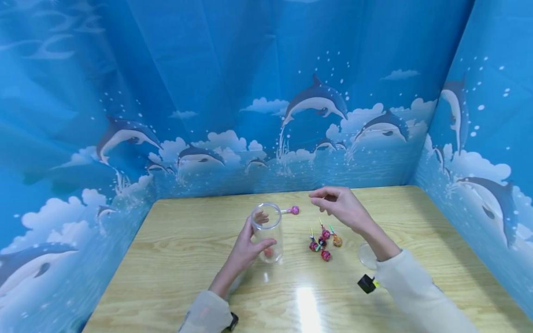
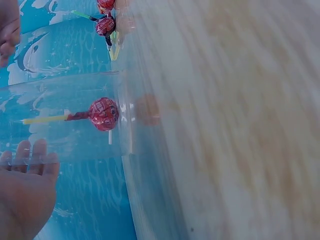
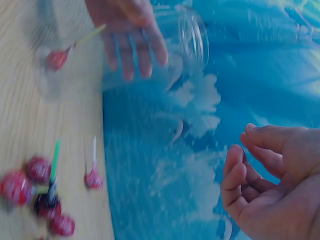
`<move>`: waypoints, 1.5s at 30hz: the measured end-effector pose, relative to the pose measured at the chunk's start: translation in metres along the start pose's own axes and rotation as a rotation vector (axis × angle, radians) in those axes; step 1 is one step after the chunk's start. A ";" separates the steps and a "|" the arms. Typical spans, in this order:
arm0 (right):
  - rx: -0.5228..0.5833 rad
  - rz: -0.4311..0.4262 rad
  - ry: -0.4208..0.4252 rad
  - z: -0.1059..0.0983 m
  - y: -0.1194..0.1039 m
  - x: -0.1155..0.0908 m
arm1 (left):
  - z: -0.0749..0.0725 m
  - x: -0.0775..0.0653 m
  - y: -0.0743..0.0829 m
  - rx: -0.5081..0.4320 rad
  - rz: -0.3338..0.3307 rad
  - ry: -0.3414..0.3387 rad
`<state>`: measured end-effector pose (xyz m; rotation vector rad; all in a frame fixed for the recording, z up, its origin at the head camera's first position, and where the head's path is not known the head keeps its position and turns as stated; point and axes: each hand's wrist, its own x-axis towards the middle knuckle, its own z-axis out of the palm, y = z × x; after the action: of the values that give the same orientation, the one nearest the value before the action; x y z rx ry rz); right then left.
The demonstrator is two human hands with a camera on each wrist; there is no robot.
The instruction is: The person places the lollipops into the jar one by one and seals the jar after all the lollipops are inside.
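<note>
One clear jar (image 1: 275, 231) occupies the left grip (image 1: 246, 247), right grip (image 1: 343, 206) loosely curled.

Pink lollipop (image 1: 295, 210), blue dolphin-print curtain (image 1: 233, 69)

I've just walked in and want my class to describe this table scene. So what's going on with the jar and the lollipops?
A person's left hand holds a clear jar upright, with a red lollipop at the bottom inside it. The right hand is raised over the table, fingers loosely bent, apparently holding nothing. More lollipops lie bunched in front of it, and a pink lollipop lies apart from them, farther back.
</note>
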<state>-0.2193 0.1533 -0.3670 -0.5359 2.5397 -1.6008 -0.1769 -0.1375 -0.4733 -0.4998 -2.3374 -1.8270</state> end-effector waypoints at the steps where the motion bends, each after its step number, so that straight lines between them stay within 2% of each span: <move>1: -0.004 0.002 0.002 -0.004 0.004 -0.002 | 0.000 0.000 0.000 0.003 -0.002 0.000; 9: -0.046 0.036 0.013 -0.027 0.036 -0.011 | -0.001 0.001 0.000 0.009 0.000 -0.003; 20: -0.027 0.117 -0.005 -0.037 0.070 -0.014 | 0.000 0.000 -0.001 -0.001 0.002 0.002; 27: -0.009 0.156 -0.043 -0.036 0.093 -0.009 | -0.001 0.000 -0.002 -0.006 -0.005 0.004; 34: 0.003 0.185 -0.068 -0.031 0.114 -0.007 | 0.001 -0.002 -0.002 -0.019 -0.041 0.000; 39: -0.046 0.169 -0.061 -0.025 0.126 -0.007 | 0.002 -0.002 -0.004 -0.013 -0.036 0.000; 45: -0.126 0.105 -0.083 -0.017 0.133 -0.006 | 0.001 -0.002 -0.003 -0.005 -0.031 0.011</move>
<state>-0.2507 0.2218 -0.4777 -0.4621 2.5727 -1.3627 -0.1764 -0.1379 -0.4770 -0.4555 -2.3473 -1.8449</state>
